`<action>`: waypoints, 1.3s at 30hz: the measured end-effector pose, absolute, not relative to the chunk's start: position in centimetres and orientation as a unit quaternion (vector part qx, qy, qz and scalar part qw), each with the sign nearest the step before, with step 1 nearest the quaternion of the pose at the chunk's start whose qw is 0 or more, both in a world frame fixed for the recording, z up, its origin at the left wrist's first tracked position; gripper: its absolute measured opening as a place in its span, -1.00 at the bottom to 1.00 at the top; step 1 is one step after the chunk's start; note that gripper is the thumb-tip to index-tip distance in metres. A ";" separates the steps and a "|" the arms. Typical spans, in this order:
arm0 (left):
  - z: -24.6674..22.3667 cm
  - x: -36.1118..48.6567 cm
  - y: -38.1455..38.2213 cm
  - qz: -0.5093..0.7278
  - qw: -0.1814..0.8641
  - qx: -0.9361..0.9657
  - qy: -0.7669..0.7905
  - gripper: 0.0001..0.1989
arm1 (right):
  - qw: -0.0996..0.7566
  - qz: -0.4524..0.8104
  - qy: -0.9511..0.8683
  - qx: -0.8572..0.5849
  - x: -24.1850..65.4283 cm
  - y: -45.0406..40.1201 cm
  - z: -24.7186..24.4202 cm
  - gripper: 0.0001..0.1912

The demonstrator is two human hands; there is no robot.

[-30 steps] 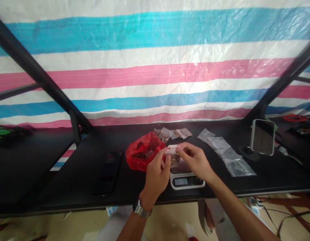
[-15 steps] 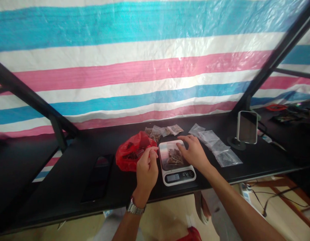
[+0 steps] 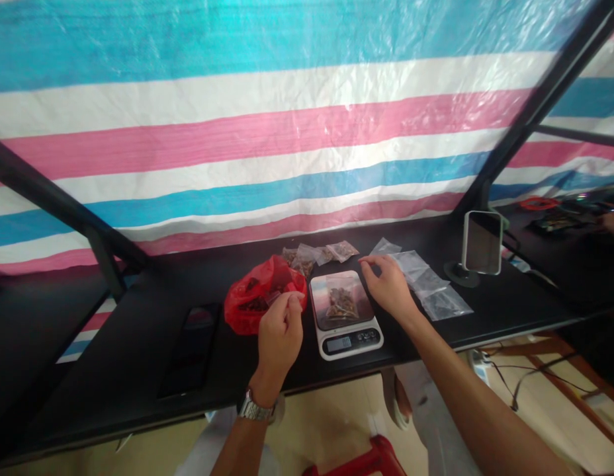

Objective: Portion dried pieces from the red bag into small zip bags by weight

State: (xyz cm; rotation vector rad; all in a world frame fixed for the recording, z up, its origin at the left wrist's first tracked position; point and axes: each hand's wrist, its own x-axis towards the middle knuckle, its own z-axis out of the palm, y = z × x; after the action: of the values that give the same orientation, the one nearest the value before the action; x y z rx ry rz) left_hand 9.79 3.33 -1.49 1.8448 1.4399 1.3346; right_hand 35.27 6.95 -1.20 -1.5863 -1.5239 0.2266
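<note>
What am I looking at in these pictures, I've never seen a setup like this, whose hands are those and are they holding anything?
There's no robot here: a person works with bare hands, seen from a camera worn on their head, looking forward and down. On the black table stands a white scale with a filled packet lying on it. More small packets lie behind it, a red bag to its left, and flat clear bags to its right. The left hand is curled in front of the red bag; I can't tell whether it holds something. The right hand is beside the scale, with nothing visible in its fingers.
</note>
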 end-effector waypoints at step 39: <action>-1.6 11.0 2.2 0.550 0.305 0.640 0.442 -0.64 | 0.462 0.287 -0.723 -0.426 30.8 5.6 1.7 -0.80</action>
State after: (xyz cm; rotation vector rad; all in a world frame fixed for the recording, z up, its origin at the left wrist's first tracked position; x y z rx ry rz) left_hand 11.00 2.25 -1.57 1.6937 1.1691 1.4574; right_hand 30.85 5.55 1.67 -1.0473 -1.7771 0.7057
